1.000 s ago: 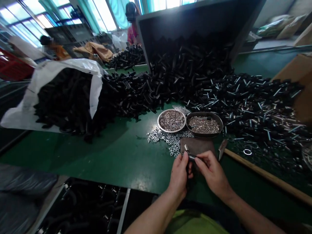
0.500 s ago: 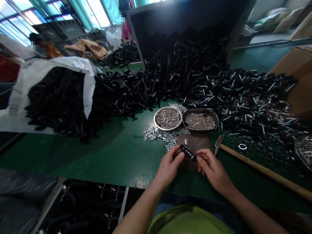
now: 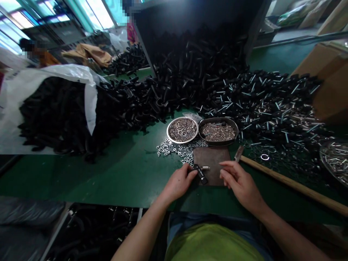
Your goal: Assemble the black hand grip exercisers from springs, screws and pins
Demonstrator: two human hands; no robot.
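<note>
My left hand (image 3: 181,182) is closed on one end of a small black plastic part (image 3: 200,174) with pale lettering on its side. A short ridged metal piece (image 3: 206,168), like a spring or thread, points right from beside it; whether the two are joined I cannot tell. Both are over a flat brown metal plate (image 3: 214,156) on the bench. To the right of the part, my right hand (image 3: 240,183) hovers at the plate's edge, thumb and index finger apart, with nothing visible between them. Loose nuts (image 3: 174,148) lie just beyond my left hand.
A round bowl (image 3: 182,140) and an oval tin (image 3: 219,143) of small metal pieces stand behind the plate. A hammer (image 3: 282,180) lies at right. Black parts (image 3: 130,101) heap across the back, with bolts (image 3: 252,90) at right. Another person (image 3: 45,54) is at far left.
My left hand has turned the black part, so the ridged piece now points right instead of up. My right hand has come away from the part. The view has shifted slightly.
</note>
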